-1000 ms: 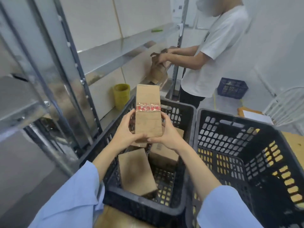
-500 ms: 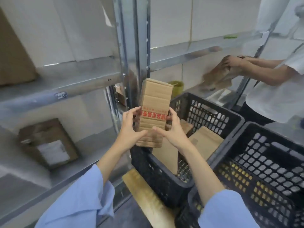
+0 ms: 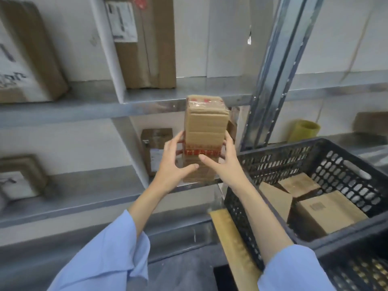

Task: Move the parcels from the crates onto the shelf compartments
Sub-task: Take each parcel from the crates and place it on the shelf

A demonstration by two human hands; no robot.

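Note:
A tall brown cardboard parcel with a red tape band is upright in front of the metal shelf. My left hand grips its left side and my right hand grips its right side, both near the tape. The parcel's top reaches the edge of the middle shelf board. The black crate at the right holds three brown parcels.
Parcels stand in the upper compartments and lower ones, split by white dividers. A steel upright rises right of the held parcel. A yellow cup sits behind the crate, which rests on a wooden board.
The view has swung left from the crates toward the shelf. Both hands have carried the parcel up and left, from over the crate to the front of the compartments. The other person is out of view.

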